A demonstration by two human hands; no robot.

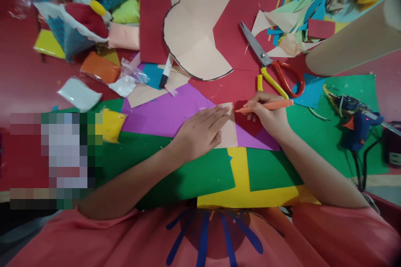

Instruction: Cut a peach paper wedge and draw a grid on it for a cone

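My left hand (202,131) lies flat, fingers stretched out, on a small beige piece of paper (231,131). In my right hand (265,114) is an orange marker (277,104), held between thumb and fingers with its tip at the right edge of the beige piece. Purple paper (156,117) and red paper (200,89) lie beneath. Beyond my right hand, scissors (266,58) with one red and one yellow handle rest partly spread. A large rounded beige cutout (194,37) with a black outline lies farther back.
A blue glue gun (359,131) stands at right on green sheet (338,91). A beige roll (354,37) and paper scraps (291,29) lie behind it. Several clay packets (100,68) and a blue cone (73,29) sit at left, near a black-and-white marker (166,71).
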